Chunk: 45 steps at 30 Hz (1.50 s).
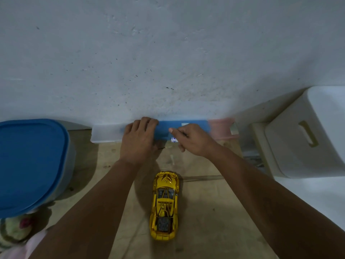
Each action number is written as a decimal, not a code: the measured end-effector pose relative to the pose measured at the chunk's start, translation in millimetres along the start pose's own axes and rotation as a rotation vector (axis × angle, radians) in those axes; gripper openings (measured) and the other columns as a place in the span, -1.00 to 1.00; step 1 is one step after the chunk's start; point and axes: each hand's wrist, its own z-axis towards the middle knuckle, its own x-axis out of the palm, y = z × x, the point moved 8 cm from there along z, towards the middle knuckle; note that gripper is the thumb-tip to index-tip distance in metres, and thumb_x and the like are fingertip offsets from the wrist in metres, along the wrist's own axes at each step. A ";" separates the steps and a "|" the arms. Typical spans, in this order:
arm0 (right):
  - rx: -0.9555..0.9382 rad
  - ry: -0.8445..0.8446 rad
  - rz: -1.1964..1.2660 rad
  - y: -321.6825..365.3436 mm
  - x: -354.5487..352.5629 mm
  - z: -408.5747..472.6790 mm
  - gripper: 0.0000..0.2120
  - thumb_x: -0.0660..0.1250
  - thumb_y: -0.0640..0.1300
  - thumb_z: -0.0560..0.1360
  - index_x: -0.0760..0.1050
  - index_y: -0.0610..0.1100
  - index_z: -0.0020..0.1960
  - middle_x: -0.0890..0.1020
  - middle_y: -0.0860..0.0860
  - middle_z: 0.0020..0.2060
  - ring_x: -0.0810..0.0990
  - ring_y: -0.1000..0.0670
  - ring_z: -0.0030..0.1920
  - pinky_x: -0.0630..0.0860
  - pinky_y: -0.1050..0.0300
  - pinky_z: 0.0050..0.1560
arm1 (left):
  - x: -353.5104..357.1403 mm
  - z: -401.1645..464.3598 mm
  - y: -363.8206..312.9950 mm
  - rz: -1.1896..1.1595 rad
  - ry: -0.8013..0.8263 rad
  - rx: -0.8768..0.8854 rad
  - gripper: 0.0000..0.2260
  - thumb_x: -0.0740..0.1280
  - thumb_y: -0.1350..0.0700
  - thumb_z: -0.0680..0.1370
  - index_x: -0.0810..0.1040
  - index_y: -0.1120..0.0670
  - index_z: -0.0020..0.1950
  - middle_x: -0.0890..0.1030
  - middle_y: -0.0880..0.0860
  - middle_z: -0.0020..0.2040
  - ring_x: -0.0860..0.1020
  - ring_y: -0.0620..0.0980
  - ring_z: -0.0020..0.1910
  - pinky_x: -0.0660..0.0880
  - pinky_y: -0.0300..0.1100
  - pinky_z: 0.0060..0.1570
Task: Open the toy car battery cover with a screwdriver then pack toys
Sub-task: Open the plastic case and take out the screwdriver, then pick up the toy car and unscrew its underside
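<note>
Both hands are on a long blue case (183, 126) by the wall, mid-frame. The left hand (139, 140) presses it flat; the right hand (193, 140) pinches its edge. The yellow toy car (165, 205) sits below, untouched. Hold the case steady and lift gently.

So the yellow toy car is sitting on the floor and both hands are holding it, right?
Not quite. The yellow toy car is on the floor, but neither hand touches it. The head view shows the left hand and the right hand farther away, on the long clear box by the wall, with the car lying alone between the arms.
</note>
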 end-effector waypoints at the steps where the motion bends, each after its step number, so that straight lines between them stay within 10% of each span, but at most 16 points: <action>1: -0.005 -0.035 0.000 1.0 -4.8 -5.2 -0.43 0.17 0.11 0.68 0.51 -0.17 -0.40 0.58 -0.02 -0.51 0.55 0.07 -0.45 0.51 0.09 -0.25 | 0.0 -1.1 2.1 0.010 0.004 -0.010 -0.40 0.59 -0.13 0.41 0.49 0.08 0.33 0.56 0.13 0.24 0.55 0.19 0.18 0.49 0.12 0.17; 7: -0.098 -0.559 -0.387 -19.1 -42.2 -39.0 -0.60 0.17 0.02 0.67 0.62 -0.18 -0.15 0.56 0.00 -0.21 0.52 0.01 -0.34 0.45 0.09 -0.35 | -2.8 -5.7 1.0 0.066 0.004 0.073 -0.44 0.50 -0.14 0.51 0.52 0.04 0.44 0.54 0.13 0.37 0.52 0.22 0.30 0.45 0.19 0.27; 13: -0.072 -0.458 -0.400 -23.4 -19.8 -35.4 -0.55 0.06 0.06 0.67 0.66 -0.16 0.02 0.62 0.06 0.01 0.62 0.02 -0.18 0.54 0.12 -0.26 | -1.8 -11.9 0.8 0.117 -0.007 0.151 -0.64 0.48 0.04 0.55 0.65 0.04 0.34 0.61 0.13 0.36 0.55 0.24 0.30 0.44 0.19 0.25; 45: -0.091 -0.301 -0.716 -20.3 43.7 -54.0 -0.61 0.17 0.30 0.58 0.45 -0.02 -0.07 0.55 0.03 -0.20 0.54 -0.05 -0.17 0.42 0.08 -0.32 | -46.4 -37.8 35.0 0.018 0.020 -0.048 -0.64 0.49 0.07 0.52 0.64 0.11 0.30 0.61 0.15 0.32 0.54 0.21 0.32 0.50 0.19 0.22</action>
